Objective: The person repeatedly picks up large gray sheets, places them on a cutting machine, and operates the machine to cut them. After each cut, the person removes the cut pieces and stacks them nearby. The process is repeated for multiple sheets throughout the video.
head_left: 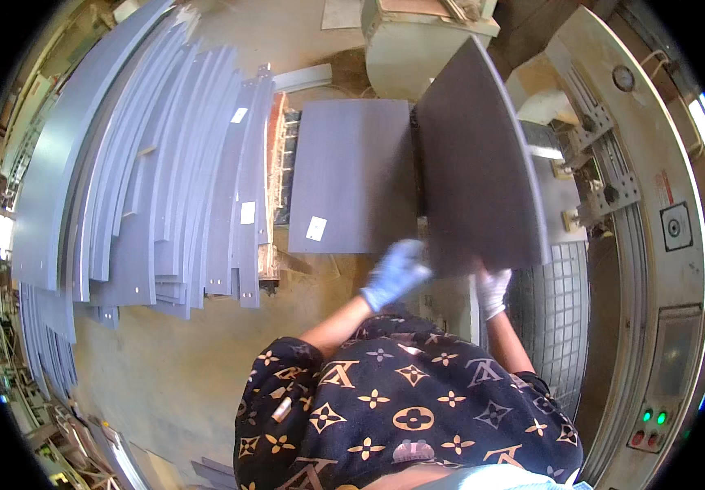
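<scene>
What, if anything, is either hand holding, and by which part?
The right hand grips the raised dark panel by its near edge; whether the blurred left hand holds it too cannot be told.

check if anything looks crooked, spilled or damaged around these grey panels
Nothing looks spilled or clearly damaged. The row of grey panels on the left is uneven: their near ends don't line up. The white label on the middle panel sits slightly askew. The dark panel tilts, but the right hand holds it.
</scene>
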Motion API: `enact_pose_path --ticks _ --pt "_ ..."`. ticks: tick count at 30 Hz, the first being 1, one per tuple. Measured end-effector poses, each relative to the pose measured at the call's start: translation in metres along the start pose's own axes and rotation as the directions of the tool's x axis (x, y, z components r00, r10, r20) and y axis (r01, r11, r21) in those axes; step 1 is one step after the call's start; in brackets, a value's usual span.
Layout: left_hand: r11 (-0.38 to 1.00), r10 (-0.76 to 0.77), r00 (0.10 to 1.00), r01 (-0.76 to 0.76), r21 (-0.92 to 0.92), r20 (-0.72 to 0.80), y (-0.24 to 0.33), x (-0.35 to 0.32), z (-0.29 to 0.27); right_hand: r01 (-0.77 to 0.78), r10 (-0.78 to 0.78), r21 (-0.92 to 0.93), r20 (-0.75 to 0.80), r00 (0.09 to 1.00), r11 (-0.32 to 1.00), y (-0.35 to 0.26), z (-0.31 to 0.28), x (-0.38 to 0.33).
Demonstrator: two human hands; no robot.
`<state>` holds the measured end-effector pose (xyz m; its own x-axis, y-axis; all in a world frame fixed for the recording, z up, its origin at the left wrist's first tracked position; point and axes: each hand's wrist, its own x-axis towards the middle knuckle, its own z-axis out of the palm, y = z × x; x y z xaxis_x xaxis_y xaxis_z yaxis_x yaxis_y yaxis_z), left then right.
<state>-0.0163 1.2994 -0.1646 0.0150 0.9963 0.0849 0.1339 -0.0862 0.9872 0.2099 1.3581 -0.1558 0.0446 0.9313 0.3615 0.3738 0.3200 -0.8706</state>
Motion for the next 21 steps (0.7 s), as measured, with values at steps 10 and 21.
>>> enact_pose_path --ticks 10,21 --pt "0.541 -0.819 0.365 0.231 -0.809 -0.443 -0.174 -0.049 -0.143 -0.503 0.624 0.573 -0.018 0.781 0.647 0.093 -0.039 -0.053" --pt "0.824 -0.530 0.567 0.170 -0.540 -0.630 -0.095 -0.036 -0.150 -0.587 0.626 0.305 -0.037 0.779 0.750 0.081 -0.052 -0.047"
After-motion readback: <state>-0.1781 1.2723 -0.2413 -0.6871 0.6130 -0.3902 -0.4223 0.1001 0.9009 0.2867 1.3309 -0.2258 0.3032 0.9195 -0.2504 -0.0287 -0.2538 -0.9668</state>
